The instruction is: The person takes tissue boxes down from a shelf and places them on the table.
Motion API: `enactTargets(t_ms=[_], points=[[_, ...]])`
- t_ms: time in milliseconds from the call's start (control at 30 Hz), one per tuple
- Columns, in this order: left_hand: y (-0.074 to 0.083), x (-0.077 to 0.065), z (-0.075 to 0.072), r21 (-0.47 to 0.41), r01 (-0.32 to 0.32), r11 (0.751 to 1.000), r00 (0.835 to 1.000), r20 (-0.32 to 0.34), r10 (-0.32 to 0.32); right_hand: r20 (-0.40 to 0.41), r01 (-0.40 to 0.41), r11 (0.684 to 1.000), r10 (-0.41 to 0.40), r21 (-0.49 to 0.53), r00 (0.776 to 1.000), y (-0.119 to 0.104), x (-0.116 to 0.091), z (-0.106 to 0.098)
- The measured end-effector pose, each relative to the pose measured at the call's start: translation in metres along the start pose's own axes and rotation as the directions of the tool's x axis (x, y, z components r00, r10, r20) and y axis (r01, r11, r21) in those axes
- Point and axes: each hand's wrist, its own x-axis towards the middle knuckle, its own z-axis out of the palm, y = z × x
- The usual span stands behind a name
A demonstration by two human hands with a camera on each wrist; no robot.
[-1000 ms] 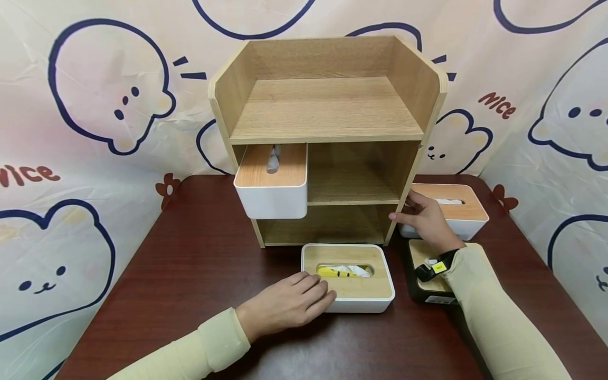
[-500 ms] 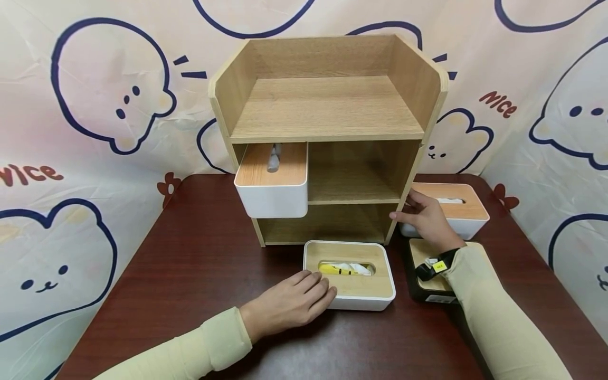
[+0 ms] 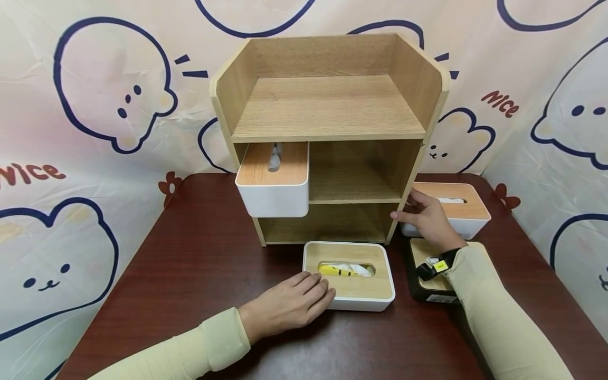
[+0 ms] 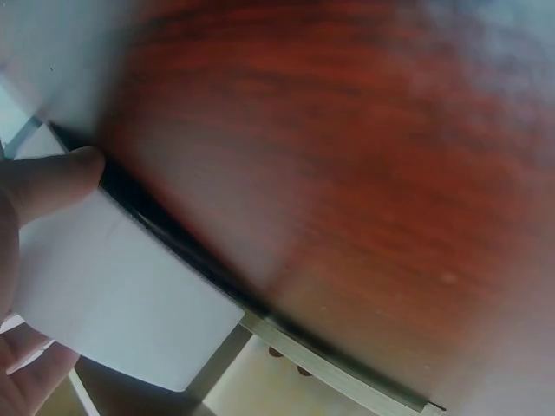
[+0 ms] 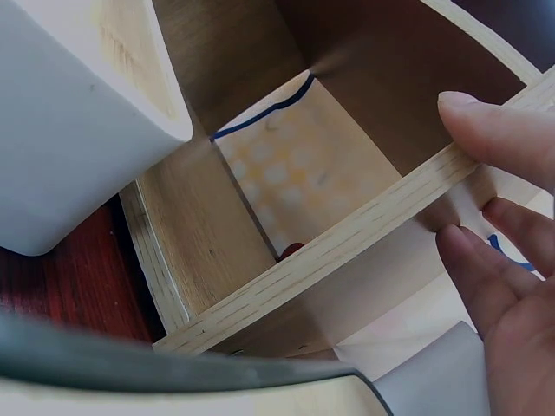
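My left hand (image 3: 288, 306) grips the left end of a white tissue box (image 3: 366, 287) with a light wooden lid, which lies on the table before the shelf. In the left wrist view the thumb (image 4: 65, 178) presses the box's white side, with fingers (image 4: 43, 373) across from it. My right hand (image 3: 426, 220) holds the right side panel of the wooden shelf (image 3: 332, 108). The right wrist view has its thumb (image 5: 503, 139) over the panel's front edge and its fingers on the outer face. Yellow and white tissue wrapping (image 3: 345, 270) shows in the box's slot.
Another white tissue box (image 3: 272, 198) juts out of the shelf's middle level at the left. Right of the shelf stand a third white box (image 3: 467, 203) and a black box with wooden lid (image 3: 418, 264), partly behind the right arm. A printed cloth (image 3: 114, 79) hangs behind.
The tissue box at my left hand has shifted very slightly back and to the right, the hand with it. My right hand keeps its hold on the shelf panel.
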Motion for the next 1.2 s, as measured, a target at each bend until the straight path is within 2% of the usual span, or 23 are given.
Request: enactTargets(t_ms=[333,567,900,1200], points=[[0.0004,-0.0020,0.0012,-0.041,-0.028,0.999,0.999,0.030,0.029,0.005,0.010,1.000,-0.010,0.020,1.000,-0.0017,-0.0004,-0.0012],[-0.0023,-0.0020,0.0002,0.006,-0.060,0.998,0.998,0.023,0.059,0.006,0.015,1.000,-0.015,0.023,1.000,-0.0012,-0.0008,-0.0003],[0.0028,-0.0030,-0.0008,-0.026,0.011,1.000,0.999,0.032,-0.010,0.007,0.007,1.000,-0.007,0.007,1.000,0.0010,0.0009,0.0006],[0.0061,0.0035,-0.0027,-0.038,0.023,0.999,1.000,-0.002,-0.023,-0.002,0.009,1.000,-0.009,0.002,1.000,0.0008,-0.0001,-0.0001]])
